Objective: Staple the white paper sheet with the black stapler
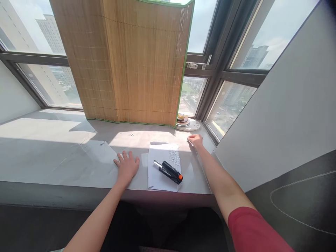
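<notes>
My left hand (127,165) lies flat and open on the grey window ledge (65,154), fingers spread, just left of a white sheet of paper (160,175). A black stapler (169,171) with an orange end rests on that sheet, beside rows of small staples (175,156). My right hand (195,140) reaches to the far right corner of the paper, its fingers pinched together on something tiny that I cannot make out.
A bamboo mat (131,63) stands upright against the windows at the back of the ledge. A stack of small plates (186,123) sits at the back right by the window frame. A grey wall (283,115) closes the right side.
</notes>
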{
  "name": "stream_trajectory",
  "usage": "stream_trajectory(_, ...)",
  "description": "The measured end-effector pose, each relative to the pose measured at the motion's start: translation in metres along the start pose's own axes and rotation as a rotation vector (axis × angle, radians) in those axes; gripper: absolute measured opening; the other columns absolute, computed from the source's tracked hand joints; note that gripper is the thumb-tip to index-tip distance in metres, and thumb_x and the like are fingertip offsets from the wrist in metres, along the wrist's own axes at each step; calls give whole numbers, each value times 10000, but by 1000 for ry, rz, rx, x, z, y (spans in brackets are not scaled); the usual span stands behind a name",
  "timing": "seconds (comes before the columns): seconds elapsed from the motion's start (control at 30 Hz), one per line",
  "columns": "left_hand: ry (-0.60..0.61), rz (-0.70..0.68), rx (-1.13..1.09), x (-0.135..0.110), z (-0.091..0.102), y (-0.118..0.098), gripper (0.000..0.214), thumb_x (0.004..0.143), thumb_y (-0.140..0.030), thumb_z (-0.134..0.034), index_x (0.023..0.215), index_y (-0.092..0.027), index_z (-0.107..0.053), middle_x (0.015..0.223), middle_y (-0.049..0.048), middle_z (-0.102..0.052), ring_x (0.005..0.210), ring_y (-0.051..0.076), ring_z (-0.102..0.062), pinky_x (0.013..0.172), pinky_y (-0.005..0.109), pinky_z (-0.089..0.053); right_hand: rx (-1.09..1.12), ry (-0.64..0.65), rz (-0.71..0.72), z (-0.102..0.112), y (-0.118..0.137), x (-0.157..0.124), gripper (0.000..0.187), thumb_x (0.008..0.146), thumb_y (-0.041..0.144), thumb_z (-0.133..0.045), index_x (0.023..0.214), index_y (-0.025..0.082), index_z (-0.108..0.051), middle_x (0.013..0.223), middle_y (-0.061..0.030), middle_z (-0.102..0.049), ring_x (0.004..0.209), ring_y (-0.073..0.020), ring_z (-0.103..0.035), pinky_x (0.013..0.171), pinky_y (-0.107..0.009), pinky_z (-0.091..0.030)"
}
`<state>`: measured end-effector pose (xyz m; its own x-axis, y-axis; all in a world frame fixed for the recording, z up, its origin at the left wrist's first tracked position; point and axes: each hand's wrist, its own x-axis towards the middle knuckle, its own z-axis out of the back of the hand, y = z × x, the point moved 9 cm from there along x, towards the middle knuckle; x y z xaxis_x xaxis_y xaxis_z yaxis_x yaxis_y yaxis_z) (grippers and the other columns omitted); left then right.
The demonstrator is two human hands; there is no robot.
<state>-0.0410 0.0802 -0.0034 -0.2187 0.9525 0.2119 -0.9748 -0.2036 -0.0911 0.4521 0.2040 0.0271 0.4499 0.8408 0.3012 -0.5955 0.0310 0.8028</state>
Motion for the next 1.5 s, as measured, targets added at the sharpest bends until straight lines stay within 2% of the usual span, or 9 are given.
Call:
stream_trajectory(0.2,-16,-6,12,-2,1,-1,636,1040,-447,-369,1532,-78,-533,1640,282,-403,1520,554,-287,1175,769,-242,-155,16,-33,-1,-6,-8,212,791,354,-699,893,169,-720,752,-67,-700,803,-259,-670,802,-361,-536)
stream_trajectory(0.37,-7,-4,-10,2,6,-1,615,1029,-478,-401,1466,-84,-580,1564,297,-469,1472,557,-346,1137,772,-290,-248,150,125,4,1,-84,97,885,246,-590,795,220,-569,817,-57,-628,834,-234,-591,832,-340,-467)
stream_trajectory(0.53,-22,38,-187,57,20,6,513,1074,-342,-274,1270,-97,-680,1333,276,-598,1216,415,-614,1001,589,-502,-553,196,381,6,12,-149,163,1013,239,-465,863,217,-524,948,-117,-591,908,-268,-532,872,-389,-415)
stream_trajectory(0.7,-11,-88,-215,131,20,2,577,949,-89,-386,1504,-100,-542,1604,230,-465,1391,321,-557,1113,442,-481,-664,189,363,4,12,-145,102,1008,209,-459,932,209,-526,935,-107,-589,872,-264,-533,810,-374,-394)
stream_trajectory(0.87,55,-224,-213,158,1,-9,623,881,-14,-427,1456,-167,-609,1578,140,-557,1496,269,-471,1199,406,-394,-653,196,347,2,10,-143,107,1012,239,-462,909,220,-485,921,-76,-567,886,-250,-544,821,-358,-387)
stream_trajectory(1.1,25,-248,-191,142,6,-10,344,986,-102,-405,1144,-148,-708,1203,176,-713,1219,298,-631,1067,413,-465,-609,202,321,6,13,-144,144,1020,247,-446,877,232,-445,916,-63,-556,883,-236,-537,812,-343,-378)
stream_trajectory(1.27,-1,-237,-197,121,16,-16,326,1066,-202,-333,1222,-131,-610,1122,188,-698,1105,299,-658,937,385,-497,-602,199,316,7,16,-143,149,1015,241,-451,866,233,-452,909,-63,-558,884,-236,-538,815,-339,-378)
stream_trajectory(1.4,19,-281,-317,75,14,-30,322,1085,-217,-289,1227,-166,-573,942,107,-700,868,248,-675,763,329,-489,-609,195,315,7,17,-143,137,1008,234,-461,872,226,-477,917,-69,-568,881,-236,-538,819,-335,-380)
stream_trajectory(1.5,39,-377,-520,26,13,-48,317,1034,-135,-311,1153,-191,-600,988,98,-700,867,241,-658,773,346,-499,-628,199,302,7,18,-143,136,1014,235,-461,884,220,-498,922,-70,-572,886,-235,-541,822,-333,-382)
